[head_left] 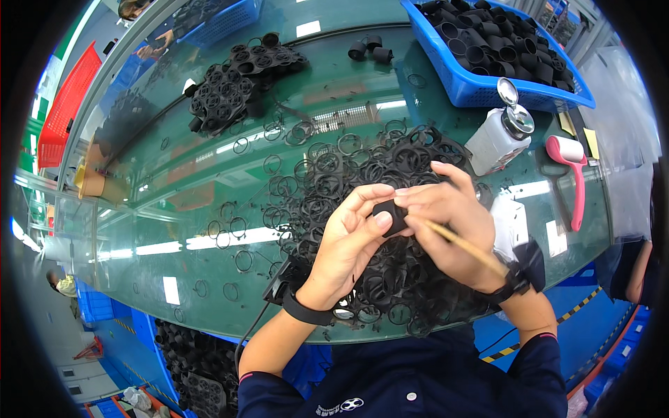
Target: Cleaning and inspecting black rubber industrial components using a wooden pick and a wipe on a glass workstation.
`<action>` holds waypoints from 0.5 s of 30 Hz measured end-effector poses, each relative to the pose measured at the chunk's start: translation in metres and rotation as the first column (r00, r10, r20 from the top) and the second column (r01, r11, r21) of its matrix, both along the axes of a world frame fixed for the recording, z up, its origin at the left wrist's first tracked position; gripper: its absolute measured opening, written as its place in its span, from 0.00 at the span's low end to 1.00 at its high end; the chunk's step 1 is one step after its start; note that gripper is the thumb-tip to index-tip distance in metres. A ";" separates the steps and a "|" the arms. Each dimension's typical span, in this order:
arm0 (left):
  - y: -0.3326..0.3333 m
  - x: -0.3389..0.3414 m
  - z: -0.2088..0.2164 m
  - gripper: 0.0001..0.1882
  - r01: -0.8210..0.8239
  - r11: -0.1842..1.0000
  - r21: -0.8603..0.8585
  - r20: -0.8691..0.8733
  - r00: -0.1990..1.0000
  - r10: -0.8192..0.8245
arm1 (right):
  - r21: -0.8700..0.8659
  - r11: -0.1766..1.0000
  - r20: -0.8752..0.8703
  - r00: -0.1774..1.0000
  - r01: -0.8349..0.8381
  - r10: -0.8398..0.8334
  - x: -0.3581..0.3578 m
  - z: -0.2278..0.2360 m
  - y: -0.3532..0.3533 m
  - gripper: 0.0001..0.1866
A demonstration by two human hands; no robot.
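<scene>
My left hand (340, 244) is closed on a small black cup-shaped part (391, 219), pinched between thumb and fingers. A thin wooden stick (465, 244) lies in my right hand (451, 226), slanting back toward the wrist. The right fingertips meet the black part from the other side; the stick's front end is hidden among them. Below both hands spreads a pile of thin black rings and scraps (380, 279).
Black moulded sheets (226, 90) lie stacked at the far left, with a few loose black cups (373, 49) nearby. A blue basket (481, 94) of black cups stands far right. Closer are a white pump bottle (493, 143) and a pink-handled lint roller (575, 181).
</scene>
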State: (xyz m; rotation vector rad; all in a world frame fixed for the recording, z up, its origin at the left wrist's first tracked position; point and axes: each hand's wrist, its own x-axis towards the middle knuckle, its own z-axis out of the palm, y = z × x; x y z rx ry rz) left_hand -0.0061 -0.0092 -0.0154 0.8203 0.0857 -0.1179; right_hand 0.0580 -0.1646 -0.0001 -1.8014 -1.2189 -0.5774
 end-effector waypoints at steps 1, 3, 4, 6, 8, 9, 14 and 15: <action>0.000 0.000 0.001 0.15 0.033 0.998 -0.046 0.010 0.999 -0.032 | 0.115 0.992 -0.272 0.959 -0.052 0.082 0.002 0.000 -0.003 0.05; 0.002 0.001 -0.004 0.15 0.049 0.997 -0.066 0.035 0.998 -0.047 | 0.314 0.948 -0.584 0.776 -0.054 0.238 0.007 0.001 -0.004 0.02; 0.002 0.002 -0.007 0.15 0.065 0.994 -0.085 0.059 0.996 -0.060 | 0.386 0.922 -0.646 0.704 -0.030 0.294 0.009 0.001 -0.003 0.02; 0.001 0.002 -0.003 0.17 0.044 0.994 -0.102 0.049 0.998 -0.039 | 0.406 0.912 -0.639 0.696 -0.055 0.327 0.011 -0.001 -0.004 0.01; 0.001 0.002 0.000 0.19 0.047 0.988 -0.150 0.061 0.997 -0.038 | 0.352 0.932 -0.634 0.711 -0.084 0.304 0.009 0.001 -0.005 0.01; 0.003 0.001 0.002 0.20 0.087 0.984 -0.158 0.053 0.995 -0.079 | 0.298 0.948 -0.628 0.725 -0.111 0.283 0.008 0.002 -0.005 0.02; 0.003 0.001 -0.001 0.19 0.144 0.981 -0.129 0.058 0.989 -0.138 | 0.286 0.947 -0.565 0.773 -0.144 0.288 0.008 -0.003 -0.005 0.03; 0.004 0.002 -0.001 0.18 0.147 0.977 -0.152 0.058 0.988 -0.140 | 0.267 0.951 -0.542 0.791 -0.158 0.284 0.009 -0.003 -0.005 0.03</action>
